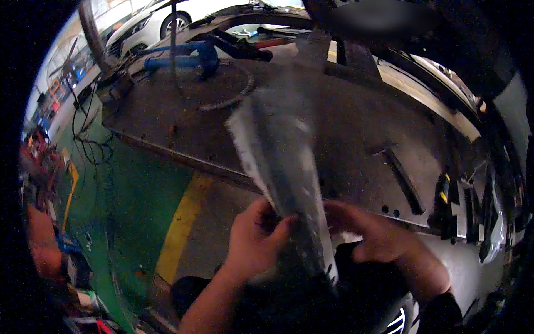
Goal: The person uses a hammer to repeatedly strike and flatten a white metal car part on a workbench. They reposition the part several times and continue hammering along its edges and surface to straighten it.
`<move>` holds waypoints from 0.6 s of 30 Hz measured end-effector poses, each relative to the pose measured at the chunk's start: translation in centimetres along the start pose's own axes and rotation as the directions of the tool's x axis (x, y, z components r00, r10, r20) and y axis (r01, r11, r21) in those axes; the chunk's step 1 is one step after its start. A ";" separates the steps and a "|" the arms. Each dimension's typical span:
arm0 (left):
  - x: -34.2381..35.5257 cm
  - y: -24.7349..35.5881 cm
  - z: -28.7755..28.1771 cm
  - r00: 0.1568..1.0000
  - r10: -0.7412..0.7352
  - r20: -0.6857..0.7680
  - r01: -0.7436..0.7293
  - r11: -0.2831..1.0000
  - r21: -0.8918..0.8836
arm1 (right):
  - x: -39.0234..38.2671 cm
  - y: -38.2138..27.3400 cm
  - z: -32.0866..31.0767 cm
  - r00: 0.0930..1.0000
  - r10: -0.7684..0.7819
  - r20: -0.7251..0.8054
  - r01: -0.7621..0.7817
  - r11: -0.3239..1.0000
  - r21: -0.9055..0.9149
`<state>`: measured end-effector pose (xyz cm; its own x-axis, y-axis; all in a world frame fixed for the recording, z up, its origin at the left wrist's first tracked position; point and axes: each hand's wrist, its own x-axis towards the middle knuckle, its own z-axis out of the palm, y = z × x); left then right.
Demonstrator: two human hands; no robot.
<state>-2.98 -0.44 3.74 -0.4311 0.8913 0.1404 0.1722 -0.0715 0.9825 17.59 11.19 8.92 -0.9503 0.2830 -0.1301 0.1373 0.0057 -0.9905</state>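
Observation:
A long grey sheet-metal panel [278,147], widest at its far end and bent along its length, stands tilted over the bench edge in front of me. Its far part is smeared by motion. My left hand [256,239] grips the panel's left edge, thumb on the near face and fingers curled in. At the opposite edge, my right hand [371,231] is closed against the panel; its fingertips are partly hidden behind the metal. A hammer [403,181] lies on the bench to the right, apart from both hands.
The dark metal bench [356,122] carries a blue tool [206,58] and a curved hose [242,92] at the far left. Several hand tools [461,209] hang or lie at its right edge. A white car [150,28] stands beyond. Cables [89,133] cross the green floor [133,189].

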 end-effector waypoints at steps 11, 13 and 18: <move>0.7 -0.9 2.1 0.997 -0.066 -0.051 0.081 0.911 0.405 | 1.1 7.5 3.3 0.988 0.096 -0.125 -0.123 0.965 -0.231; 1.0 -0.8 2.4 0.998 -0.070 -0.008 0.067 0.913 0.402 | 1.2 7.5 3.0 0.979 0.106 -0.177 -0.124 0.988 -0.096; 0.9 -1.6 3.3 0.994 -0.097 0.057 0.080 0.966 0.247 | 1.0 7.3 1.9 0.971 0.133 -0.197 -0.079 0.962 0.260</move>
<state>-0.77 1.95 1.89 -0.3942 0.9183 0.0376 0.3511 0.1127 0.9295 17.16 9.70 1.50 -0.8496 0.4649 -0.2491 0.1340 -0.2666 -0.9544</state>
